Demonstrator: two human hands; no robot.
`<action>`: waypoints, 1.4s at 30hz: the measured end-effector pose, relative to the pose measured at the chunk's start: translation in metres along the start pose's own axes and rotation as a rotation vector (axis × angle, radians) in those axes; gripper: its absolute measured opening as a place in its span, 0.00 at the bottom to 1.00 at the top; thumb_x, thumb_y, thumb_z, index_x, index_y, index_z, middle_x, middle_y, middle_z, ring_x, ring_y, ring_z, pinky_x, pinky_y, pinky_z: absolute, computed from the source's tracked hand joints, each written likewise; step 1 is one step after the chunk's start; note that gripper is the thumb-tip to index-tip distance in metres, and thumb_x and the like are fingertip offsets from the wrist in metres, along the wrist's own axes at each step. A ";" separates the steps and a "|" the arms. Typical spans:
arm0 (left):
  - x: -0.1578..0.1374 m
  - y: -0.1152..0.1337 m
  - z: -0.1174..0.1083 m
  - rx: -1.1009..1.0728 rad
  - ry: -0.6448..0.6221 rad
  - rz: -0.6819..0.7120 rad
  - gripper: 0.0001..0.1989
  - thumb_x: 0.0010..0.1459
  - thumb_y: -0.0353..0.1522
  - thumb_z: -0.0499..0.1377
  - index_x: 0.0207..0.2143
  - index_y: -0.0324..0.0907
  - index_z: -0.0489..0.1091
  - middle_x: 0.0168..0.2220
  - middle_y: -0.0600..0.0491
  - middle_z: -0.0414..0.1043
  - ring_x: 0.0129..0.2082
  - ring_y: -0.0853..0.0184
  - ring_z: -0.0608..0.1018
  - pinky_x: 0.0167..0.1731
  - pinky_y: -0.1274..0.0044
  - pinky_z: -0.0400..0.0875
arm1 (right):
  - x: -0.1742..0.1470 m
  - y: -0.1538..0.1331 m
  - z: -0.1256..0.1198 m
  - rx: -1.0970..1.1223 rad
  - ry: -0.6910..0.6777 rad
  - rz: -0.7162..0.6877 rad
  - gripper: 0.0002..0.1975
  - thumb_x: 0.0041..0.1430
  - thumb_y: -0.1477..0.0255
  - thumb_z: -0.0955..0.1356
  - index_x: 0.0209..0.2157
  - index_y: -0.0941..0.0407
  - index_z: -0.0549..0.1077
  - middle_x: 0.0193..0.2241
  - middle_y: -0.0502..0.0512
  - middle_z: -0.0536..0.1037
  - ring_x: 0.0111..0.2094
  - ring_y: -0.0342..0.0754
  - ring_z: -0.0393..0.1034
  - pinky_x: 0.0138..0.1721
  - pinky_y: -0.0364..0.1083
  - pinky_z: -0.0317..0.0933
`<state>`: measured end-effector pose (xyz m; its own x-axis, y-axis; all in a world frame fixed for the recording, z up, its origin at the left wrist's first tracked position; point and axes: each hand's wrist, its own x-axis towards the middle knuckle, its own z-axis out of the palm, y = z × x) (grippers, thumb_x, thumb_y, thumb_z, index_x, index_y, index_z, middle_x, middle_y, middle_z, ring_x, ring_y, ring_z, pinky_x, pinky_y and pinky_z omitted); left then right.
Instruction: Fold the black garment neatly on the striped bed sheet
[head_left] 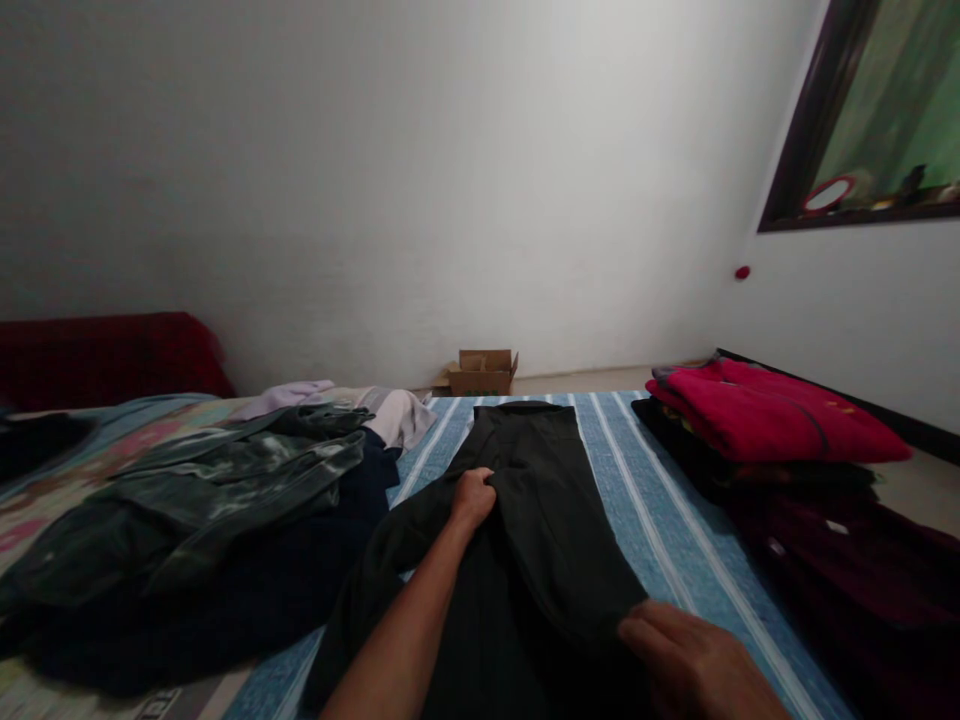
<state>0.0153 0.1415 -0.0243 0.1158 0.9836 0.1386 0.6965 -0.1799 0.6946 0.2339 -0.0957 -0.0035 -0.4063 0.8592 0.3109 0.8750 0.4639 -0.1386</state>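
Observation:
A dark grey-green garment (544, 510), whose exact kind I cannot tell, lies lengthwise in front of me on a blue striped sheet (637, 500). Its far end has a straight, band-like edge, and a long narrow part bends out to the left. My left hand (474, 498) is closed on a fold of the cloth near the middle. Closer to me, on the right, my right hand (679, 650) pinches the garment's edge; it is slightly blurred. Between the two hands the cloth sags in a curved fold.
On the left lies a loose heap of clothes, with a mottled green garment (247, 500) over a dark navy one (300, 580). Folded clothes are stacked at right, a red garment (772, 405) on top. A cardboard box (481, 375) stands beyond the bed, by the wall.

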 end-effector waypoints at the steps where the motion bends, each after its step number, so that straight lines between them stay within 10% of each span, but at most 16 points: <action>1: 0.000 -0.001 0.000 0.003 -0.004 0.002 0.11 0.47 0.21 0.54 0.30 0.36 0.75 0.32 0.49 0.77 0.33 0.65 0.76 0.30 0.79 0.65 | -0.001 0.000 0.010 -0.006 -0.031 0.006 0.14 0.43 0.85 0.61 0.28 0.52 0.67 0.23 0.48 0.72 0.21 0.42 0.67 0.19 0.40 0.50; 6: 0.000 -0.003 0.000 0.014 -0.023 -0.005 0.10 0.47 0.22 0.55 0.30 0.36 0.75 0.33 0.49 0.77 0.35 0.66 0.76 0.30 0.80 0.64 | -0.003 0.001 0.040 0.121 -0.104 0.032 0.16 0.43 0.86 0.60 0.30 0.52 0.68 0.26 0.47 0.74 0.24 0.41 0.69 0.21 0.38 0.51; 12: -0.001 -0.005 -0.002 -0.001 -0.027 -0.061 0.10 0.46 0.22 0.55 0.28 0.37 0.75 0.29 0.50 0.76 0.31 0.66 0.75 0.28 0.80 0.63 | 0.001 -0.004 0.016 0.516 -0.156 0.170 0.16 0.45 0.82 0.60 0.35 0.54 0.70 0.30 0.50 0.75 0.30 0.42 0.70 0.29 0.39 0.57; 19: 0.000 -0.006 0.002 -0.058 -0.024 -0.138 0.08 0.44 0.23 0.55 0.26 0.36 0.74 0.22 0.53 0.73 0.25 0.68 0.74 0.22 0.81 0.61 | 0.002 -0.018 0.004 0.458 -0.396 0.128 0.02 0.44 0.75 0.65 0.24 0.55 0.69 0.28 0.49 0.73 0.29 0.43 0.67 0.27 0.40 0.53; 27: 0.001 -0.008 0.004 -0.125 -0.047 -0.181 0.08 0.43 0.25 0.56 0.25 0.37 0.74 0.17 0.56 0.70 0.20 0.70 0.71 0.20 0.82 0.60 | 0.019 -0.010 -0.018 0.542 -0.336 0.240 0.07 0.54 0.75 0.60 0.23 0.56 0.65 0.19 0.45 0.66 0.21 0.39 0.60 0.22 0.39 0.46; 42: -0.010 0.015 -0.004 -0.178 -0.101 -0.072 0.09 0.41 0.20 0.51 0.20 0.37 0.69 0.18 0.57 0.67 0.22 0.72 0.70 0.20 0.83 0.60 | 0.190 -0.009 0.052 0.338 -0.127 0.408 0.30 0.46 0.68 0.68 0.53 0.54 0.61 0.38 0.63 0.76 0.40 0.60 0.70 0.35 0.49 0.56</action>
<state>0.0218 0.1292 -0.0118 0.1469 0.9890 0.0185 0.5704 -0.1000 0.8152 0.1353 0.0749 0.0078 -0.0985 0.9936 0.0554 0.8433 0.1129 -0.5255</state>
